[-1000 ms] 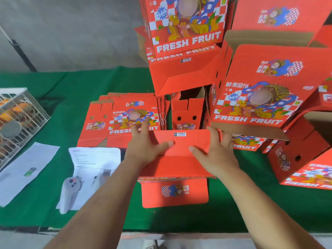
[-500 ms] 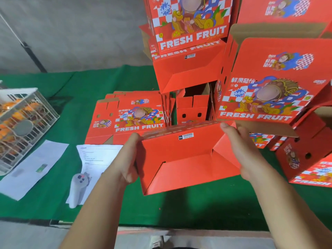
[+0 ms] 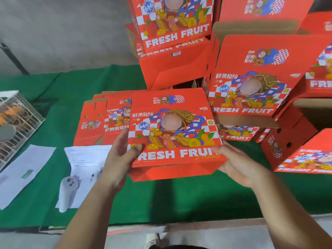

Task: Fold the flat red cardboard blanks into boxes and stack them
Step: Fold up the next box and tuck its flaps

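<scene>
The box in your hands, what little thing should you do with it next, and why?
Probably lift the box up toward the stacked boxes behind. The left hand and right hand grip its sides, printed face up. It looks folded, though a bottom flap hangs loose, so tucking that may come first.

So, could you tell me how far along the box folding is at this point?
Done: several folded boxes already sit piled at the back right of the green table. In hand: the left hand and right hand grip a partly formed box, printed face up. Left: a stack of flat blanks behind it remains to fold.
</scene>
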